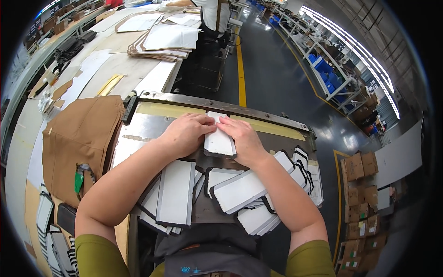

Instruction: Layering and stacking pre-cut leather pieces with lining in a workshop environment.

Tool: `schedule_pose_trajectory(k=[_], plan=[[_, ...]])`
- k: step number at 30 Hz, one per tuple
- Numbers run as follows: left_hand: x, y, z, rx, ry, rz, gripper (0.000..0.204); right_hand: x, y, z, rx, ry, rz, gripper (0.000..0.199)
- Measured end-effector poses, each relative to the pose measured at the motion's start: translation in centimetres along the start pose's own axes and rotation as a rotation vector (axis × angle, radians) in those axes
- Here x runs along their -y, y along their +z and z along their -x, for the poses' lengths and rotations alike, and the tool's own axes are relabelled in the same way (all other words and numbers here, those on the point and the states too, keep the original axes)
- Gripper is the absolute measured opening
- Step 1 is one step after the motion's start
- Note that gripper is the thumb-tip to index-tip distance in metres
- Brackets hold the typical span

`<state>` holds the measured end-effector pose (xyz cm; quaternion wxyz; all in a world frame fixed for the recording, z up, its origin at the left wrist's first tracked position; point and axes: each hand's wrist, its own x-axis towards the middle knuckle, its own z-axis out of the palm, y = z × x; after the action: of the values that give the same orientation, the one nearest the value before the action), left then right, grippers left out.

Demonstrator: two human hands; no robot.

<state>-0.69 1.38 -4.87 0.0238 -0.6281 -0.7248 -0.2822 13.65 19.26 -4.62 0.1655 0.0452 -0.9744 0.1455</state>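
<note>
Both hands are on one small white rectangular panel (219, 143) with dark edging, at the far side of a metal-topped work surface (154, 125). My left hand (188, 132) has its fingers closed over the panel's left far edge. My right hand (243, 138) grips the opposite edge, fingertips near those of the left. The panel's far end sits by a raised metal bar (184, 102). Similar white panels (176, 190) lie overlapping below my left forearm. More dark-edged panels (240, 189) are heaped under and beside my right forearm.
A brown sheet (76, 143) covers part of the long table at left. White sheets (170, 38) are stacked farther back, near another person (216, 16). At right stand cardboard boxes (356, 167) and shelving with blue bins (325, 74). More edged strips (57, 249) lie at lower left.
</note>
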Motion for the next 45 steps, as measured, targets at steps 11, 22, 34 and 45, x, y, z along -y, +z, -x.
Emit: schedule_pose_trajectory(k=[11, 22, 34, 45], plan=[[0.1, 0.5, -0.2, -0.043, -0.041, -0.066, 0.040, -0.1, 0.5, -0.5, -0.047, -0.009, 0.035, 0.050], [-0.8, -0.2, -0.4, -0.045, 0.025, -0.203, 0.036, 0.3, -0.6, -0.5, -0.100, -0.018, 0.073, 0.040], [-0.5, -0.8, -0.8, 0.091, 0.029, 0.086, 0.030, 1.0, -0.1, -0.7, -0.046, 0.062, -0.107, 0.041], [-1.1, -0.3, -0.5, -0.010, -0.678, 0.891, 0.023, 0.1, -0.8, -1.1, -0.350, 0.057, -0.093, 0.027]])
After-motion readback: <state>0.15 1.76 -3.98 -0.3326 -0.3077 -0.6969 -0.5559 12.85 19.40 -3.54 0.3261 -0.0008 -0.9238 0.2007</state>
